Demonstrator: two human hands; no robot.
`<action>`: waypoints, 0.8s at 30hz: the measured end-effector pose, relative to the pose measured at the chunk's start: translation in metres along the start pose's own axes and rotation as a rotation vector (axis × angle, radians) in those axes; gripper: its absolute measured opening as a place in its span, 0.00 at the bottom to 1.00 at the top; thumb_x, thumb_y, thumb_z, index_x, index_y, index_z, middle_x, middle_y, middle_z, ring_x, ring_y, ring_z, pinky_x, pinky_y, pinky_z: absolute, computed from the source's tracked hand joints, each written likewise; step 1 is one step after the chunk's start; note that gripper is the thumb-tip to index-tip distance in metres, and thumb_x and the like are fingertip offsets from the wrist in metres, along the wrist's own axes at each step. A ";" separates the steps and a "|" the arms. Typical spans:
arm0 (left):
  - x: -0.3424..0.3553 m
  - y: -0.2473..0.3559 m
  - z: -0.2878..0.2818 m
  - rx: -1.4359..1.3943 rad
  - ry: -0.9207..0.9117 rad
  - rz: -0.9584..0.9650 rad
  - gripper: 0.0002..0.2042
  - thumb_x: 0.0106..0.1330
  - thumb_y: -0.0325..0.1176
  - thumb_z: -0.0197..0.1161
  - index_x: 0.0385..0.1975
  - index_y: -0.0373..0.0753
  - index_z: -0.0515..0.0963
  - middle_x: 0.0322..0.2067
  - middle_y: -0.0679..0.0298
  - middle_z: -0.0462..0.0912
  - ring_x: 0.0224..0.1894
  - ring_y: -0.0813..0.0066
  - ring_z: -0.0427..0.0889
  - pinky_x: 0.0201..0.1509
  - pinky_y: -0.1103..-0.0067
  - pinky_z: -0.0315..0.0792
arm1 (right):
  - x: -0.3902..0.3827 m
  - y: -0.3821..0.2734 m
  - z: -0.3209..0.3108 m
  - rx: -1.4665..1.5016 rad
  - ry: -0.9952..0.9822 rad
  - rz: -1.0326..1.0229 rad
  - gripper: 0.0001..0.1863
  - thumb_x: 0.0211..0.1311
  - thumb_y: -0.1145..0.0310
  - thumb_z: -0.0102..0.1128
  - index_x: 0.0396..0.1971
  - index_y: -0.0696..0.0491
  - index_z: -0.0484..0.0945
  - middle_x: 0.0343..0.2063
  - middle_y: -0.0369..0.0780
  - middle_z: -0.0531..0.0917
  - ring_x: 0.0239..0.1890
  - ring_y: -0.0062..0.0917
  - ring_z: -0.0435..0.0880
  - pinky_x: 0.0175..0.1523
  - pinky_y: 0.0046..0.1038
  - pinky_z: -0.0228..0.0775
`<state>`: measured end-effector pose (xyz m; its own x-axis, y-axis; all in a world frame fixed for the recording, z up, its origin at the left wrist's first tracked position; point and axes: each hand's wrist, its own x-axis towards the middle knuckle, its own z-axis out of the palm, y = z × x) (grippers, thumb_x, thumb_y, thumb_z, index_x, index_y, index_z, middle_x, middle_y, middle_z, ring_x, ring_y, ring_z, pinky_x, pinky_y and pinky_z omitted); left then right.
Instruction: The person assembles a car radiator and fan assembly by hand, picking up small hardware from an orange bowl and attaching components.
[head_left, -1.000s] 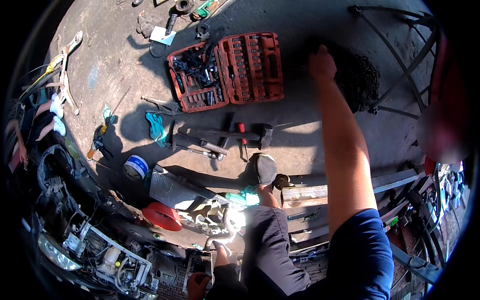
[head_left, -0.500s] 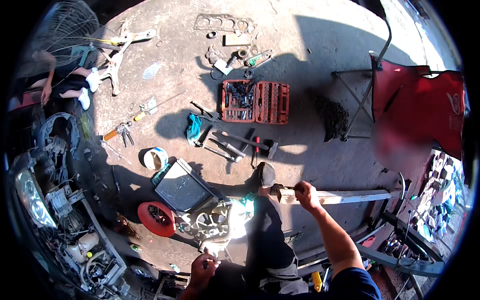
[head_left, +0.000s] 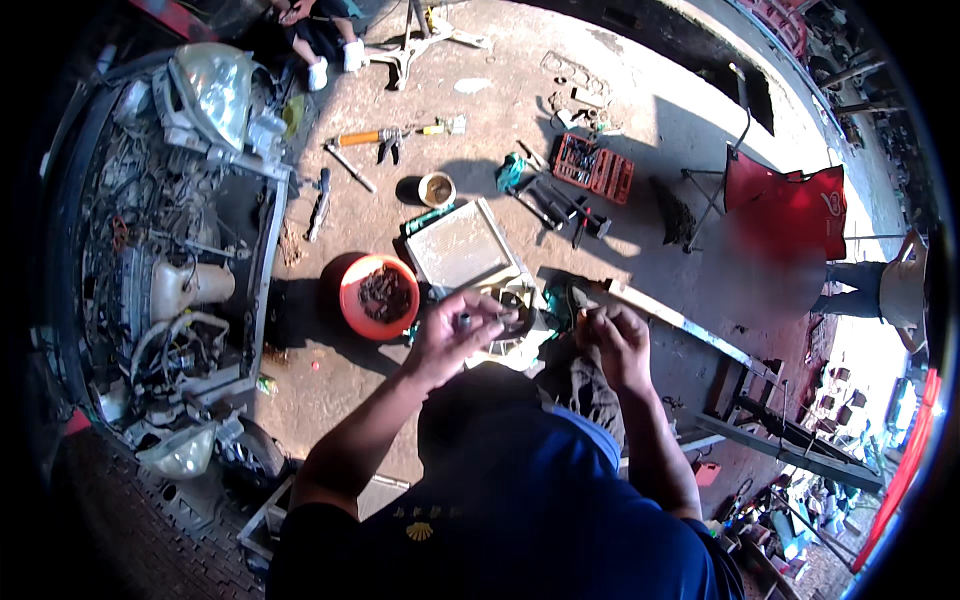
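My left hand (head_left: 458, 338) is raised beside a pale metal engine part (head_left: 512, 350), with its fingers curled together. Something small and dark shows at the fingers, too small to name. Across from it, my right hand (head_left: 622, 345) holds thumb and fingers pinched; what sits in the pinch, if anything, I cannot make out. Both hands are apart from each other. A grey rectangular panel (head_left: 458, 250) lies just beyond the left hand. To its left stands a red basin (head_left: 350, 300) with dark small pieces inside. My dark blue shirt (head_left: 500, 500) hides the lower middle.
A long beam (head_left: 690, 325) runs off to the right of my right hand. Farther out lie an open red socket case (head_left: 605, 178), hand tools, a white tub (head_left: 437, 190) and a caulking gun (head_left: 370, 137). A stripped car front (head_left: 190, 280) fills the left. Two other people are farther off.
The view has shifted and turned. My left hand has come up from the lower edge to the engine part. My right hand has left the beam and moved nearer the left.
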<state>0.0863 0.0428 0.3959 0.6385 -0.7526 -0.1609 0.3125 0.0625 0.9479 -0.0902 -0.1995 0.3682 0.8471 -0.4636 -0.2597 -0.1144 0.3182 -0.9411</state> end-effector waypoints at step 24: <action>-0.070 0.030 0.112 0.351 0.333 0.457 0.13 0.67 0.21 0.71 0.50 0.35 0.85 0.46 0.63 0.85 0.37 0.84 0.79 0.38 0.84 0.75 | -0.063 -0.072 0.074 0.185 -0.271 -0.245 0.06 0.72 0.81 0.63 0.46 0.63 0.82 0.43 0.39 0.87 0.43 0.19 0.86 0.51 0.23 0.80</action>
<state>-0.0278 0.0239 0.4670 0.8533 -0.4547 0.2552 -0.2525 0.0679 0.9652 -0.0969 -0.1320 0.4687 0.9467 -0.3171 0.0566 0.1817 0.3805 -0.9068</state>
